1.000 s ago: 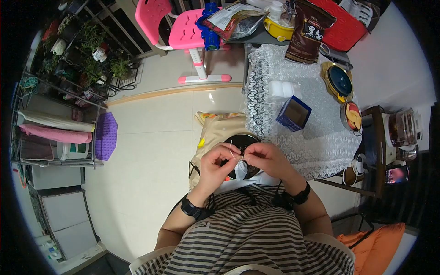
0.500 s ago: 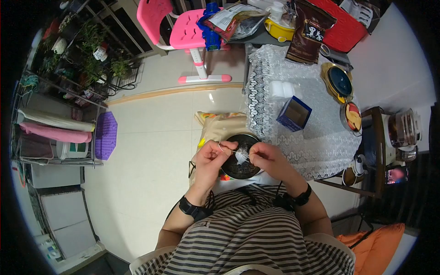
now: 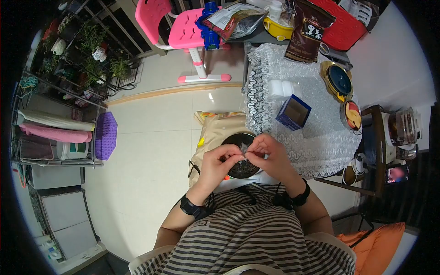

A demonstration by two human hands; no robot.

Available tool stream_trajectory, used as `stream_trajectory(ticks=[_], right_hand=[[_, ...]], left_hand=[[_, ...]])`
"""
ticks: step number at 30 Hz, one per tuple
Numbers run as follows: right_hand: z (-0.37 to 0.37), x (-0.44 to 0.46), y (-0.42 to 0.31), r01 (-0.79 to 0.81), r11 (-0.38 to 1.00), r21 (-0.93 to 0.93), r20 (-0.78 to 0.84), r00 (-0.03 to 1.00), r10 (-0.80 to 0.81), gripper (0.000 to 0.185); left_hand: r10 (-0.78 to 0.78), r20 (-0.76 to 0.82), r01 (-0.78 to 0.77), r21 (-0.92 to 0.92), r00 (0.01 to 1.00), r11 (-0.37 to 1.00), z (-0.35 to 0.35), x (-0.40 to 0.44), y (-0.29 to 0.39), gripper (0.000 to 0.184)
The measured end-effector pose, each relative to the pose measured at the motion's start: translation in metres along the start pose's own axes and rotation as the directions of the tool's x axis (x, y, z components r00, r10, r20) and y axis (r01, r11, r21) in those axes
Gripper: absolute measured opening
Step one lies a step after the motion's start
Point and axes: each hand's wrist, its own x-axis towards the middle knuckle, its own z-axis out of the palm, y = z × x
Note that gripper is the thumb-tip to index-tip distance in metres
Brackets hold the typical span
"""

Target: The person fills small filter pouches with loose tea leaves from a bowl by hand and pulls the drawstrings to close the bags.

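Note:
Over a dark round bowl point(image 3: 228, 140) on my lap, both hands meet at a small white see-through drawstring pouch point(image 3: 244, 148). My left hand point(image 3: 216, 164) pinches at its gathered neck, thumb and forefinger together. Opposite it, my right hand point(image 3: 271, 158) also pinches at the neck, fingertips nearly touching the left ones. The thin string is mostly hidden by the fingers. Dark loose bits point(image 3: 243, 171) lie in the bowl. Beneath it is a beige patterned cloth or bag point(image 3: 215, 130).
To the right stands a table with a lace cover point(image 3: 316, 151). It bears an open blue box point(image 3: 293, 112), a white stack point(image 3: 281, 88), a brown packet point(image 3: 310, 34), a teal lidded pot point(image 3: 339, 80) and a bowl of slices point(image 3: 352, 115). A pink chair point(image 3: 188, 30) is ahead.
My hands have come closer together. The string stretched between them earlier has been drawn in, and the fingers now meet at the pouch's neck, with the pouch pointing away from me.

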Motion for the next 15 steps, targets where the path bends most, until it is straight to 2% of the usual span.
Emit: stream_trajectory(ticks=[2, 6, 8, 10, 12, 14, 15], right_hand=[[0.0016, 0.0006, 0.0005, -0.006, 1.0, 0.004, -0.007, 1.0, 0.006, 0.021], [0.0053, 0.0, 0.0017, -0.012, 0.999, -0.035, -0.043, 0.999, 0.01, 0.022], [0.0082, -0.0018, -0.0006, -0.001, 0.997, -0.074, -0.06, 0.998, -0.004, 0.022], [0.0104, -0.0037, -0.0018, 0.057, 0.971, -0.231, -0.102, 0.991, -0.082, 0.022], [0.0105, -0.0039, -0.0031, 0.084, 0.98, -0.182, -0.102, 0.989, -0.104, 0.02], [0.0083, -0.0029, -0.0042, 0.112, 0.985, -0.132, -0.103, 0.987, -0.126, 0.019], [0.004, -0.0005, -0.0044, 0.103, 0.984, -0.146, -0.077, 0.99, -0.115, 0.02]], left_hand=[[0.086, -0.012, -0.079, 0.294, 0.996, 0.953, 0.0048, -0.0018, 0.0145, 0.007], [0.176, -0.032, -0.149, 0.402, 0.984, 0.903, 0.008, 0.0, 0.0157, 0.009], [0.36, -0.011, -0.298, 0.537, 0.933, 0.789, 0.0077, 0.0013, 0.0092, 0.01], [0.409, 0.01, -0.34, 0.573, 0.913, 0.746, 0.0068, 0.0021, 0.0131, 0.01], [0.455, 0.033, -0.38, 0.606, 0.89, 0.698, 0.0051, 0.0015, 0.0136, 0.009], [0.281, -0.049, -0.232, 0.439, 0.959, 0.868, 0.0028, -0.0004, 0.0106, 0.008], [0.281, -0.049, -0.232, 0.439, 0.959, 0.868, 0.0002, -0.0004, 0.0086, 0.008]])
